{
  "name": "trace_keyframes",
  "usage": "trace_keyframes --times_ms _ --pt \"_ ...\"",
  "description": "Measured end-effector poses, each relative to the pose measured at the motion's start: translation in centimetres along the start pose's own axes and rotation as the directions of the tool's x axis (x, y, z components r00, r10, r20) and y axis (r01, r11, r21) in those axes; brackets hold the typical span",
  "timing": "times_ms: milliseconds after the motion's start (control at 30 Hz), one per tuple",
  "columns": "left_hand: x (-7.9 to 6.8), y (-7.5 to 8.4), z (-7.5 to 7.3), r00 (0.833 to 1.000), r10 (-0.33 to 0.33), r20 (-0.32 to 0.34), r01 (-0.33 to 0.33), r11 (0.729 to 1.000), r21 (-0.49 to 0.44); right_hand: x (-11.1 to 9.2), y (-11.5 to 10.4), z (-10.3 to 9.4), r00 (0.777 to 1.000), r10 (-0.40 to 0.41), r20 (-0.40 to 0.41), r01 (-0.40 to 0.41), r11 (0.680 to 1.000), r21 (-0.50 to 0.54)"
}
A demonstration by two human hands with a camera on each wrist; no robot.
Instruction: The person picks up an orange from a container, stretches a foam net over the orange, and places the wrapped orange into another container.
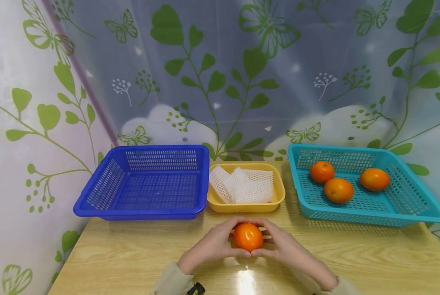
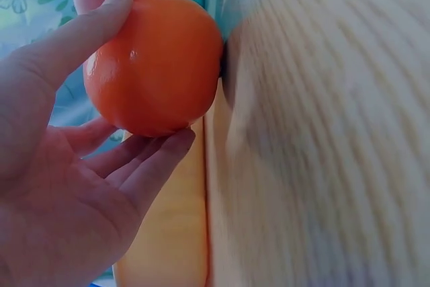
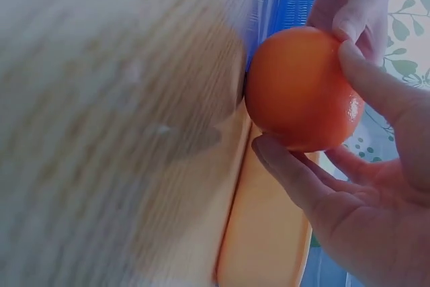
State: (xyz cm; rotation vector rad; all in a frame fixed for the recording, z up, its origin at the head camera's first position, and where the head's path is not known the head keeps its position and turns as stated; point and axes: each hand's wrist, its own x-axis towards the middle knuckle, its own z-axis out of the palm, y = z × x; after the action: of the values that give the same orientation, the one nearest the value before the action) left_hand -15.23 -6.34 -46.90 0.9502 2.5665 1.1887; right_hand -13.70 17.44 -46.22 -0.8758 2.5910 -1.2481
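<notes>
Between both hands, near the front middle of the table, is a shiny orange. My left hand holds its left side, thumb in front and fingers curving round behind. From the right, my right hand grips it the same way, and the two thumb tips nearly meet. In the left wrist view the orange sits at the table surface; whether it bears on the wood or hovers just above, I cannot tell. The right wrist view shows the same orange with fingertips beneath it.
Behind the hands stands a yellow basket holding white foam net sleeves. A blue basket is on its left. To the right, a turquoise basket contains three oranges. A patterned curtain hangs behind the wooden table.
</notes>
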Motion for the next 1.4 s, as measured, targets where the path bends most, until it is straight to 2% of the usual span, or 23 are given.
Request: trace_keyframes --times_ms 167,267,367,467,567,700,867,1167,1300,1400 --pt "0.0 0.3 -0.1 1.000 -0.019 0.019 0.018 0.999 0.036 0.1 -0.4 -1.2 1.000 -0.024 0.011 0.025 0.998 -0.050" --pt "-0.1 0.3 0.0 1.000 -0.014 0.027 0.013 0.998 0.055 0.8 -1.0 -2.3 0.995 -0.081 -0.066 0.072 0.989 -0.132" --pt "-0.1 0.3 0.1 0.999 0.003 0.034 -0.005 0.998 0.067 1.8 -1.4 -3.3 0.974 -0.148 -0.173 0.104 0.966 -0.238" --pt "-0.2 0.3 0.1 0.999 0.021 0.041 -0.023 0.997 0.068 3.1 -1.6 -4.0 0.949 -0.190 -0.253 0.099 0.937 -0.334" --pt "-0.3 0.2 0.1 0.999 0.027 0.042 -0.030 0.998 0.064 4.6 -1.4 -4.6 0.936 -0.196 -0.292 0.070 0.917 -0.392" --pt "-0.3 0.1 0.1 0.999 0.026 0.035 -0.028 0.997 0.071 6.8 -0.6 -4.9 0.934 -0.190 -0.302 0.044 0.903 -0.428" --pt "-0.1 0.1 0.2 0.999 0.031 0.045 -0.035 0.997 0.074 8.7 0.8 -4.8 0.940 -0.217 -0.263 0.067 0.875 -0.480" --pt "0.1 0.0 0.2 0.998 0.049 0.036 -0.051 0.997 0.057 9.4 1.8 -4.2 0.952 -0.207 -0.227 0.048 0.830 -0.555" --pt "0.0 -0.1 0.2 0.998 0.055 0.036 -0.057 0.997 0.057 9.3 1.4 -4.4 0.934 -0.230 -0.275 0.035 0.822 -0.569" --pt "0.0 -0.2 0.2 0.998 0.048 0.040 -0.050 0.997 0.052 9.2 0.9 -4.8 0.910 -0.234 -0.342 0.010 0.838 -0.545"
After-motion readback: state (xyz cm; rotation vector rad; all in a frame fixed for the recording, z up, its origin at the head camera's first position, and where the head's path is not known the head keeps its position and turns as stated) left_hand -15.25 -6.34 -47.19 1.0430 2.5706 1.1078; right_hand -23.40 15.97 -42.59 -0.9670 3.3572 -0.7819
